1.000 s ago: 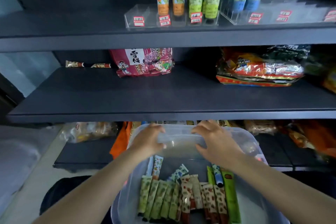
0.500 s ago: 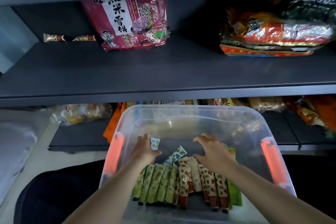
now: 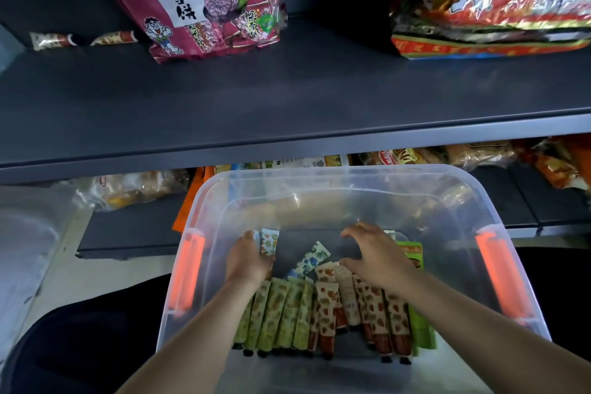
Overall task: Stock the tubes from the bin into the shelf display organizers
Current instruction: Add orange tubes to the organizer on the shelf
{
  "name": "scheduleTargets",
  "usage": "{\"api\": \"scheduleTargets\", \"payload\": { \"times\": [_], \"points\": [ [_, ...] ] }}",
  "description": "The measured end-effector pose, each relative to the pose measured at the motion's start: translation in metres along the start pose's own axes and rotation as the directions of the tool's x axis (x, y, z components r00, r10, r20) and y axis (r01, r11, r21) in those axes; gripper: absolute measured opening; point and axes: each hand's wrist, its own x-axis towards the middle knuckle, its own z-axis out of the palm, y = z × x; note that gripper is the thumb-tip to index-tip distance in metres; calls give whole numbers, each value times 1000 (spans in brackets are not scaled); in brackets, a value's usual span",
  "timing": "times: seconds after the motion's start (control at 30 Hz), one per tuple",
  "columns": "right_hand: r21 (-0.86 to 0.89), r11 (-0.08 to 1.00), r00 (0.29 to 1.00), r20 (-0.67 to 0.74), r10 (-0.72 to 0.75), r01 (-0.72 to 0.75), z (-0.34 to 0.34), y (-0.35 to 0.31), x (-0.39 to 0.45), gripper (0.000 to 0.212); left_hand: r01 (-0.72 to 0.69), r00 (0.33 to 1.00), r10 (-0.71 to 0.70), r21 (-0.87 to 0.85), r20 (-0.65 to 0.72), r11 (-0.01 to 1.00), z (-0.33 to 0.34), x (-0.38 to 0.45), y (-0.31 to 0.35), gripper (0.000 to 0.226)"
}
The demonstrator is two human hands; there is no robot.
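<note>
Viewing: we look down from the head camera into a clear plastic bin (image 3: 319,192) standing in front of a dark shelf (image 3: 287,112).
Bin: translucent walls, rounded corners, an orange-red handle (image 3: 188,275) on each long side.
Tubes, green: we count several green-patterned tubes (image 3: 278,313) lying side by side at the bin's left, dark caps toward us.
Tubes, red: beside them lie cream tubes with red fruit print (image 3: 371,313), red lower ends and dark caps, packed touching one another.
Tubes, other: a blue-flowered tube (image 3: 311,259) lies tilted between the hands; plain green tubes (image 3: 422,329) sit at the far right of the row.
Left hand: our left hand (image 3: 248,260) curls round two orange-flowered tubes (image 3: 268,241), whose flat crimped ends stand up above the fingers.
Right hand: our right hand (image 3: 377,257) hovers over the red-print row, fingers spread and bent, thumb apart; we see nothing held in it.
Shelf: a pink rice-cracker bag (image 3: 204,0) and an orange snack bag (image 3: 492,6) lie well apart on it.
</note>
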Motion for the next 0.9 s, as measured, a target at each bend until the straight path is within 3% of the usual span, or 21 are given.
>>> {"api": "scheduleTargets", "payload": {
  "times": [0.13,0.43,0.6,0.9],
  "points": [
    [26,1000,1000,8,9,-9,4,-2,6,45,-26,998,30,-69,51,997,6,2,-9,20],
    [83,995,996,70,51,-57,18,4,15,48,-48,980,52,-29,192,998,16,20,-9,37],
    [208,971,991,96,97,-115,25,-10,36,54,-88,966,99,-54,237,995,25,28,1,19],
    [469,859,979,87,186,-204,52,-18,58,42,108,960,-16,-316,280,942,25,38,-9,40]
  ]
}}
